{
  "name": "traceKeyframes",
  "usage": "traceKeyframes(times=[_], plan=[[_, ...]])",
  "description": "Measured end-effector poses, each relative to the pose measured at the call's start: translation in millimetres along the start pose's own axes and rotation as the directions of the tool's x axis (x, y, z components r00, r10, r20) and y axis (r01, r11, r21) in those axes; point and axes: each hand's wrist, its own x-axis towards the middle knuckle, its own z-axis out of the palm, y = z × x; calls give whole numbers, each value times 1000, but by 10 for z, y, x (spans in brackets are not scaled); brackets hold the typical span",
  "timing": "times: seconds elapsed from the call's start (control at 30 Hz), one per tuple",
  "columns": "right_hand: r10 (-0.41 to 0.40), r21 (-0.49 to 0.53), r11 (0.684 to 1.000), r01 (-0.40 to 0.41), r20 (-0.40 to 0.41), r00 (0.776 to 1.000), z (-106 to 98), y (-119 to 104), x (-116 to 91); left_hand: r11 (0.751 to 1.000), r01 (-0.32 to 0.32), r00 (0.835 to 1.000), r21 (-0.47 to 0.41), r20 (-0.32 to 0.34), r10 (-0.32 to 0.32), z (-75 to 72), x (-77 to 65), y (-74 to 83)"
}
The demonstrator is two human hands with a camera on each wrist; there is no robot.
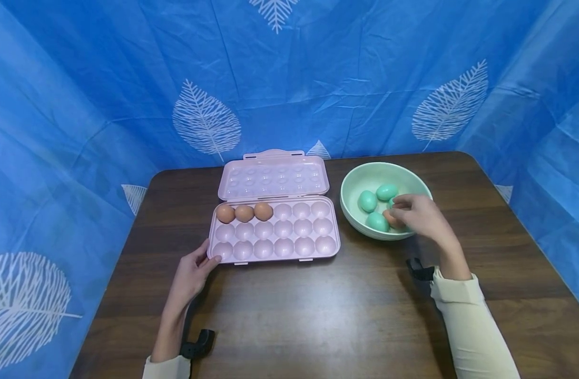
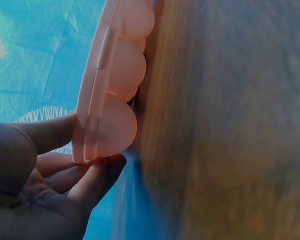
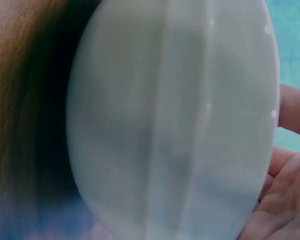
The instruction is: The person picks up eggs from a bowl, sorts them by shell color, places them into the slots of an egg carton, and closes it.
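A pale pink egg tray [image 1: 273, 229] lies on the table with its lid [image 1: 273, 178] folded back. Brown eggs fill three cups of its back row, at the left: one [image 1: 225, 213], another [image 1: 244, 213] and a third [image 1: 263, 211]. My left hand [image 1: 194, 268] grips the tray's front left corner, thumb and fingers on either side of the edge. My right hand [image 1: 424, 216] reaches over the rim of a light green bowl [image 1: 357, 179], its fingers at a brown egg [image 1: 392, 219] inside. The bowl wall hides those fingertips in the right wrist view, so their hold is unclear.
Several green eggs lie in the bowl, among them one at the back [image 1: 386, 191], one at the left [image 1: 367, 201] and one at the front [image 1: 377, 221]. The dark wooden table [image 1: 308, 316] meets a blue leaf-patterned curtain [image 1: 298, 95] behind.
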Motion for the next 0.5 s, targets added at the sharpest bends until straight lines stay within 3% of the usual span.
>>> traceKeyframes(times=[0.17, 0.3, 0.4, 0.5], plan=[[21, 94, 995, -26, 56, 998, -31, 52, 62, 1000, -7, 1000, 1, 0, 7, 2, 2, 12], [57, 204, 976, -73, 86, 995, -45, 86, 112, 999, 32, 999, 11, 6, -32, -1, -2, 27], [52, 229, 971, -63, 51, 997, -33, 114, 131, 999, 50, 999, 13, 9, -50, 0, -3, 37], [27, 173, 985, -21, -32, 999, -14, 121, 133, 999, 44, 999, 15, 7, -44, 0, -8, 49]])
